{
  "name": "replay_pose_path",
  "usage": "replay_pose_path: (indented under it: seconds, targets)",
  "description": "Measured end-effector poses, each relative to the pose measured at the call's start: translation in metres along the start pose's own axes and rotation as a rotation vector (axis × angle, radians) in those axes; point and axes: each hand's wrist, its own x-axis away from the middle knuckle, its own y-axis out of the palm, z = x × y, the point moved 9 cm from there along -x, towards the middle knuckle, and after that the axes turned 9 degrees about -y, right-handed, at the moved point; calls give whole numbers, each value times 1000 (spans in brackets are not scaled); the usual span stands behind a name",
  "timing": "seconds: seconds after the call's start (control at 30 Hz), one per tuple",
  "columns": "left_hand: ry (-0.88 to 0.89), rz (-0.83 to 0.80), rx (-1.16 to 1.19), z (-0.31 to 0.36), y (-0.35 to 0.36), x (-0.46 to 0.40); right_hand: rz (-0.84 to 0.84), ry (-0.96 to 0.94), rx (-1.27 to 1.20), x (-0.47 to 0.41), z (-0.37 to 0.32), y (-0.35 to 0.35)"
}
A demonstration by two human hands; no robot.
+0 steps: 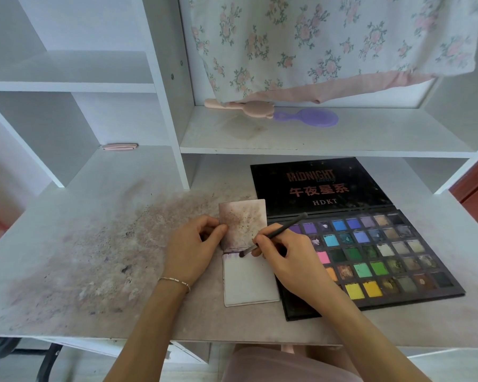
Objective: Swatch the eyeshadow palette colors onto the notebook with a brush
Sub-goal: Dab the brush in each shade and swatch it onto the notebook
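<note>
Notebook (pixel 250 279) lies on the bench between my hands, long axis running away from me; my right hand (pixel 290 260) pinches the brush (pixel 276 234), tip on its top-left corner, while my left hand (pixel 193 246) grips the flipped-up page.

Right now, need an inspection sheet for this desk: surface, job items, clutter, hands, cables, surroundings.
Surface: white desk, heavily smeared with pinkish-brown powder and dark specks on its left half.
Job's things: small notebook flipped open, upper page stained, lower page mostly blank with a purple streak at the top; eyeshadow palette open to its right, lid flat; brush tip on the lower page.
Clutter: pink brush and purple hairbrush on the shelf; pink flat item in the left cubby.
Hands: left hand holds the upper page back; right hand grips the brush.
Cables: nothing seen.
Surroundings: floral cloth hanging above.
</note>
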Motion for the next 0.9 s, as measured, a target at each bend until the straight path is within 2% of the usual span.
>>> replay_pose_path:
  seconds: [0.33, 0.63, 0.9]
  targets:
    - [-6, -2, -3, 1, 0, 0, 10, -3, 1, 0, 2, 0]
    - [-22, -6, 6, -1, 0, 0, 184, 19, -204, 0, 4, -22]
    - [-46, 17, -19, -1, 0, -2, 338, 1, -133, 13, 14, -80]
